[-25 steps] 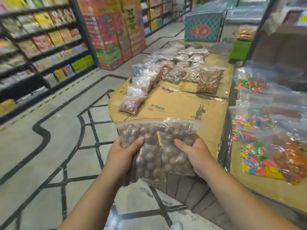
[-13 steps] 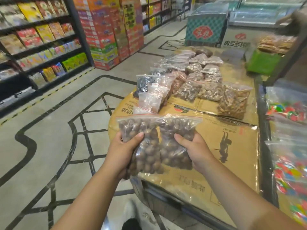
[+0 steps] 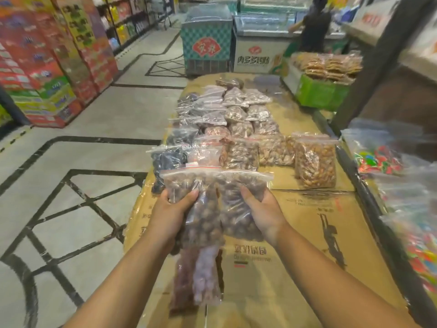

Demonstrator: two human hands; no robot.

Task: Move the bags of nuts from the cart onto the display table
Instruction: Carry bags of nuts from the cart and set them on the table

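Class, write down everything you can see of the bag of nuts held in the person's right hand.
The right-hand bag of nuts is a clear plastic zip-top pouch, wrinkled and glossy, packed with round brown nuts. It is held roughly upright, zip strip at the top, above the cardboard-covered display table. The right hand grips its right side, with the thumb across the front. Its left edge lies against a similar bag gripped by the left hand.

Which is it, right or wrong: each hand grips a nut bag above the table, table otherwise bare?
Wrong on bare. Head view: left hand and right hand each grip a nut bag above the table, but rows of other bags lie on it ahead.
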